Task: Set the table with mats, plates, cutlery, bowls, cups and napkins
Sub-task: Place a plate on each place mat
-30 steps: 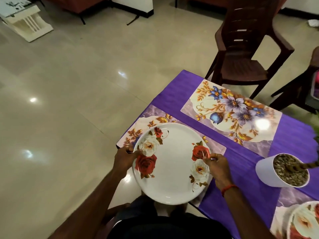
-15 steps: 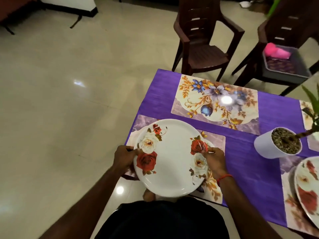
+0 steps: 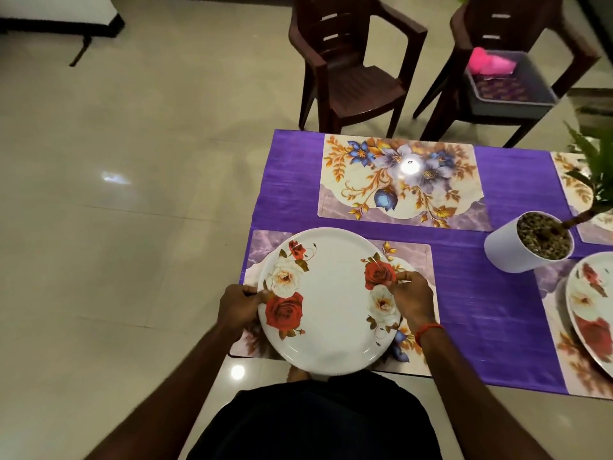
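A white plate with red and white roses (image 3: pixel 331 303) is over the near-left floral mat (image 3: pixel 416 260) on the purple tablecloth (image 3: pixel 491 307). My left hand (image 3: pixel 237 308) grips its left rim and my right hand (image 3: pixel 413 302) pinches its right rim. The plate's near edge hangs past the table's front edge. Whether the plate rests on the mat I cannot tell. A second floral mat (image 3: pixel 401 182) lies bare at the far side. Another rose plate (image 3: pixel 593 310) sits on a mat at the right edge.
A white pot with a green plant (image 3: pixel 530 242) stands right of centre. Two brown plastic chairs (image 3: pixel 351 64) are behind the table; the right one holds a grey tray (image 3: pixel 510 86) with pink and purple items. Shiny tiled floor lies to the left.
The view has swung right and the plate now sits more squarely over the near-left mat. Both hands keep their hold on its rim.
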A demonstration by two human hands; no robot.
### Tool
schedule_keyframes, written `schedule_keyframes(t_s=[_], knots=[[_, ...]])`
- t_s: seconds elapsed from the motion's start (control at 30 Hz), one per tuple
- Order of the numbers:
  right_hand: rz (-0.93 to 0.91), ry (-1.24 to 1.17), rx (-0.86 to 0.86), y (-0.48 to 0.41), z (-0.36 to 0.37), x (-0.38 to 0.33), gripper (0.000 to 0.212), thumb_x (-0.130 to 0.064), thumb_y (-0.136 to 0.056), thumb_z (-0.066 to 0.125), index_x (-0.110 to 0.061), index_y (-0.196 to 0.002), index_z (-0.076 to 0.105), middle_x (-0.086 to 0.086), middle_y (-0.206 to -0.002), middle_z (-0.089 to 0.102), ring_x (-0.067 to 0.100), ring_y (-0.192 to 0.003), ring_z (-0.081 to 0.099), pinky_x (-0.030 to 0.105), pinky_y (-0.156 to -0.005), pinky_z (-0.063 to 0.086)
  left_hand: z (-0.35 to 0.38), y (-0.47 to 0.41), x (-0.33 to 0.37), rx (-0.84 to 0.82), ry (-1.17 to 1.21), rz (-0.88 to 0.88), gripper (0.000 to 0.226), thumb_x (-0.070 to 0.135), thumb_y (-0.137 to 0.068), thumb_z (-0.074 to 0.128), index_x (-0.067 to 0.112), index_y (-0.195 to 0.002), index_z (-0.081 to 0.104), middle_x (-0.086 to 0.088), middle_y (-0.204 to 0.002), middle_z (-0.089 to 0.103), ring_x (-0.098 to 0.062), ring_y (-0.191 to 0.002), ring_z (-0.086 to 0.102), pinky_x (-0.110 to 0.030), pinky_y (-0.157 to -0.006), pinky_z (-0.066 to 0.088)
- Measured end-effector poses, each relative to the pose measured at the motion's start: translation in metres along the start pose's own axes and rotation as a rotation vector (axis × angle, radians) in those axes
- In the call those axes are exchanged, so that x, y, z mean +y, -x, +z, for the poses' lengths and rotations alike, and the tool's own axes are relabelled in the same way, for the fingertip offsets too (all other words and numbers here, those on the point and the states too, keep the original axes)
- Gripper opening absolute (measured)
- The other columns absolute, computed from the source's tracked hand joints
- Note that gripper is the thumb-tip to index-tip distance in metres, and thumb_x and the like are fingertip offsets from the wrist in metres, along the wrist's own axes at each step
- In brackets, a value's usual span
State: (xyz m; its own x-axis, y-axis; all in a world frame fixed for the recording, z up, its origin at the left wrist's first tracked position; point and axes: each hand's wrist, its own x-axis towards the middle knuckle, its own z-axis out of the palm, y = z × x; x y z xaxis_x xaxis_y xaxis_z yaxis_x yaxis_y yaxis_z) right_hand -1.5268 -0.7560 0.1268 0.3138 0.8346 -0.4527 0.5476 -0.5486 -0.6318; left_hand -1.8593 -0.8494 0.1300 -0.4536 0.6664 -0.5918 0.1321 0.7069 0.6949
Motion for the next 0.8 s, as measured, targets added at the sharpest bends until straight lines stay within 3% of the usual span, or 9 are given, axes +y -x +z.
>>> schedule_keyframes(t_s=[0.33,0.43,0.6,0.8], knots=[[-0.053,0.037,0.011,0.007,-0.001,0.000,0.027,-0.017,-0.088,0.074,-0.007,-0.112,0.068,0.012,-0.110,0.071,0.030,-0.100,0.066,0.028,-0.081,0.044,0.005,-0.001,-0.001,0.048,0.054,-0.057,0.013,0.018,-0.078,0.086,0.012,-0.072,0.076,-0.003,-0.067,0.073,-0.030,-0.069,0.071,-0.048,-0.071,0.062],[-0.068,0.058,0.009,0.007,-0.002,0.000,0.027,-0.019,-0.089,0.073,-0.007,-0.113,0.067,0.012,-0.110,0.071,0.029,-0.100,0.066,0.027,-0.080,0.043,0.004,-0.001,-0.002,0.037,0.066,-0.070,0.015,0.020,-0.076,0.088,0.010,-0.079,0.077,-0.006,-0.074,0.075,-0.033,-0.073,0.073,-0.051,-0.072,0.063],[-0.095,0.128,0.014,0.010,-0.006,0.000,0.027,-0.025,-0.088,0.075,-0.010,-0.107,0.064,0.009,-0.102,0.071,0.021,-0.087,0.061,0.029,-0.077,0.045,0.002,0.001,-0.001,0.017,-0.010,-0.022,0.025,0.028,-0.071,0.093,0.011,-0.081,0.078,-0.004,-0.076,0.076,-0.025,-0.070,0.073,-0.041,-0.069,0.062],[-0.105,0.231,0.033,0.010,-0.005,-0.002,0.034,-0.034,-0.090,0.071,-0.004,-0.106,0.065,0.011,-0.097,0.071,0.026,-0.084,0.064,0.027,-0.069,0.043,0.004,-0.002,0.004,0.023,-0.153,0.021,0.023,0.027,-0.079,0.086,0.008,-0.074,0.075,-0.005,-0.075,0.074,-0.024,-0.074,0.072,-0.028,-0.062,0.052]])
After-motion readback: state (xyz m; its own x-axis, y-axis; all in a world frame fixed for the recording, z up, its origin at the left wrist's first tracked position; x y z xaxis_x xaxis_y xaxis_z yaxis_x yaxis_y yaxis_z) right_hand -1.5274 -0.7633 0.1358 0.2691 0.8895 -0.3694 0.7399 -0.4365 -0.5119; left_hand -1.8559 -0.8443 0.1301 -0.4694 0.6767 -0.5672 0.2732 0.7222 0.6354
